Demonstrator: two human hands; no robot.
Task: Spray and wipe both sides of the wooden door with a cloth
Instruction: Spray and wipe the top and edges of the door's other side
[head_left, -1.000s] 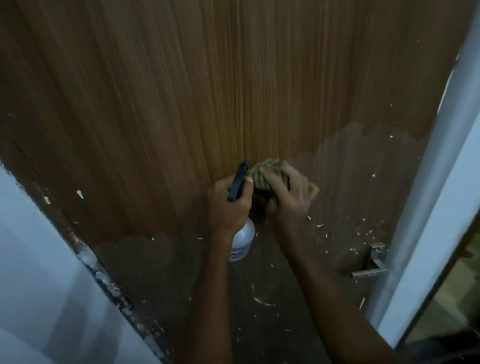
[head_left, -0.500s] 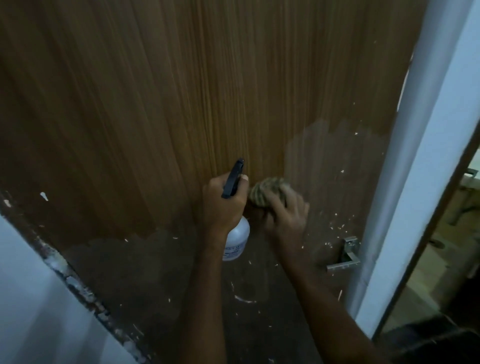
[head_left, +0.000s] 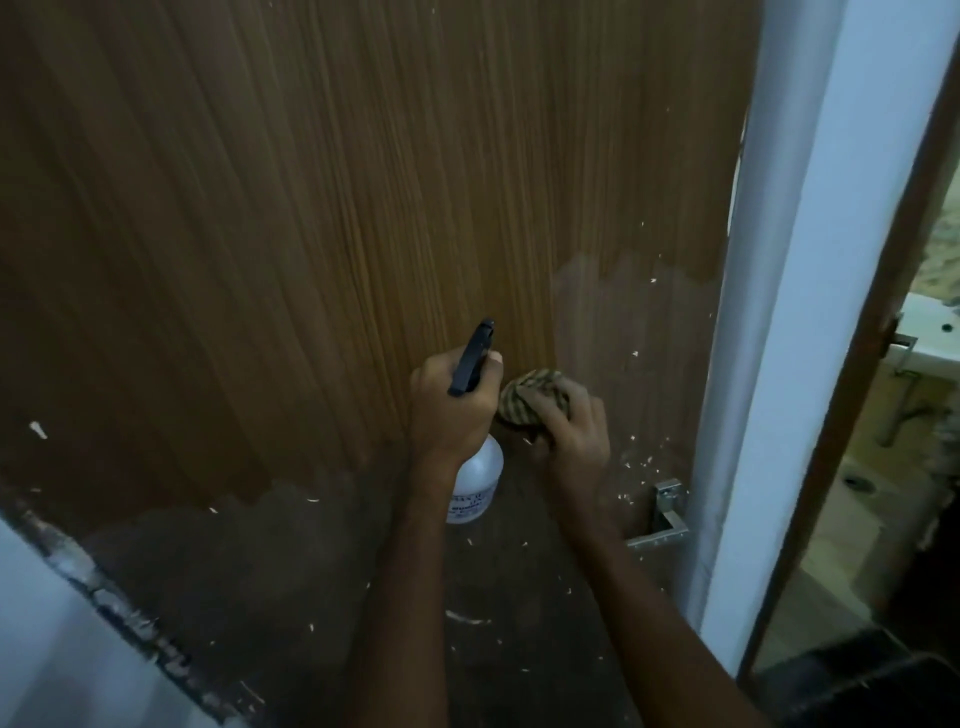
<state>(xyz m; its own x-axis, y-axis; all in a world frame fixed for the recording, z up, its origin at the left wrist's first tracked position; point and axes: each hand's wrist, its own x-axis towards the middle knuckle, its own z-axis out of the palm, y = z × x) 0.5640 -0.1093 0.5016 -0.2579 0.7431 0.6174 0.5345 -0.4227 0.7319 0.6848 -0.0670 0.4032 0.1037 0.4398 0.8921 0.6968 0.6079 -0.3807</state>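
Left hand (head_left: 453, 410) holds spray bottle (head_left: 474, 441) upright, nozzle toward door (head_left: 311, 208).

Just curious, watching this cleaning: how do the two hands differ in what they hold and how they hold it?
The left hand grips a white plastic spray bottle with a black trigger head, upright, nozzle aimed at the wooden door. The right hand holds a bunched striped cloth and presses it against the door. The left sits slightly higher. Both work side by side near the metal handle.

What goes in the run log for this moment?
left hand: grips spray bottle | right hand: presses cloth on door
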